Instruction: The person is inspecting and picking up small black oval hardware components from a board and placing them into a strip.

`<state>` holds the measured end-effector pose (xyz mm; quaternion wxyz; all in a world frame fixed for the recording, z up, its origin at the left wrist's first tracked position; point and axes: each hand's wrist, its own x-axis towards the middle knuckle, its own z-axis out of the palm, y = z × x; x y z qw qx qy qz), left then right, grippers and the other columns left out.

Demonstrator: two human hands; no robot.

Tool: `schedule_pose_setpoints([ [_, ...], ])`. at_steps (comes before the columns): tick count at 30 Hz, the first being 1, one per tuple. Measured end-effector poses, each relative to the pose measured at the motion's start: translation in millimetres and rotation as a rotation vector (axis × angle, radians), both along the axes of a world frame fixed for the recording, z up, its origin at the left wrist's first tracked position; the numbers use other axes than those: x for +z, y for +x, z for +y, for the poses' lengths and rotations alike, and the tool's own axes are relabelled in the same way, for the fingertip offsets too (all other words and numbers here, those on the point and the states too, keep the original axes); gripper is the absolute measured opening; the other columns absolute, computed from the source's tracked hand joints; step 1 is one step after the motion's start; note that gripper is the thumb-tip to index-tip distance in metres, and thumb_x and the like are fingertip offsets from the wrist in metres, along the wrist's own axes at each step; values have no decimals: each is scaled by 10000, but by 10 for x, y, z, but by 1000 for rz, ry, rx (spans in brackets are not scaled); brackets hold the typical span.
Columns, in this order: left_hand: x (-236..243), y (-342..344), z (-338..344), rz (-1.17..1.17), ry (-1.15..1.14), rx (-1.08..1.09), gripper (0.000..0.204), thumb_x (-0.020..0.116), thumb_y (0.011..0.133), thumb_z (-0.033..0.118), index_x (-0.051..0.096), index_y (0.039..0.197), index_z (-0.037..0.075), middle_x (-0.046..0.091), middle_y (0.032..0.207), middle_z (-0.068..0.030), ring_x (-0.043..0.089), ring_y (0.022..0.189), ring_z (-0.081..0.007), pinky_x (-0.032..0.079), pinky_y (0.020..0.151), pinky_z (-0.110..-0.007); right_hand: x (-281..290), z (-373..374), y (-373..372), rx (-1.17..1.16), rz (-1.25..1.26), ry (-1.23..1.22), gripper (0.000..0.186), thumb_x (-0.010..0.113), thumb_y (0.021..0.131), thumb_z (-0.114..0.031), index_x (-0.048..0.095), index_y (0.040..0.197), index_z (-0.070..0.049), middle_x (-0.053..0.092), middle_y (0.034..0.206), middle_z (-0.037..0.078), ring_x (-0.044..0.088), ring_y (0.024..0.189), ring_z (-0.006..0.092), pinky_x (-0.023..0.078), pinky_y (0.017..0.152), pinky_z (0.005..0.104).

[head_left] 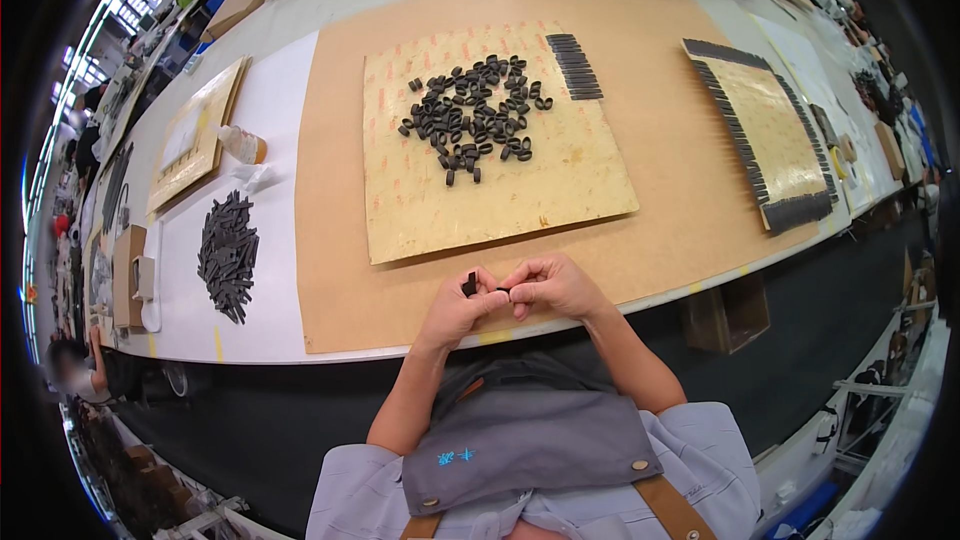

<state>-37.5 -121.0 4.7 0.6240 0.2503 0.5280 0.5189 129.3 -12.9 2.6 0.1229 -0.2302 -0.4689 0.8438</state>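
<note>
Near the front edge of the table, both my hands are closed on a small black strip point(503, 291). My left hand point(460, 308) pinches one end, and a dark strip end point(469, 284) sticks up between its fingers. My right hand point(556, 287) pinches the other side, fingertips nearly meeting the left ones. Just beyond lies a yellowish board point(500, 210) bearing a loose heap of small black loops point(480, 115). A row of flat black strips point(573, 67) lines its far right corner. Farther left is a pile of loose black strips point(229, 255).
At the right lies another yellowish board point(765, 125) with black strips along its edges. A bottle of amber liquid point(243, 145) and a crumpled white tissue point(254, 177) lie beside a left-hand board point(195, 140). Brown paper point(335, 290) covers the table's middle. A cardboard box point(728, 318) stands under the table.
</note>
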Motion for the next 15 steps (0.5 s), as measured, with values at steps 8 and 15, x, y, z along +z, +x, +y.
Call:
schedule_pose_setpoints([
  [8,110,-61,101,52,-57,-116,150,639,849,188,574,818,56,403,568,75,294,457,-14,201,400,-206,48,60,7,-54,-106,17,115,644,843,-70,618,886,33,628,698,60,602,573,104,503,544,221],
  [15,99,-74,70,251,-20,-143,184,643,817,198,610,762,26,464,644,54,387,599,-35,303,523,-210,21,37,-17,2,-154,65,83,618,850,-54,612,887,20,612,679,47,588,545,99,483,520,215],
])
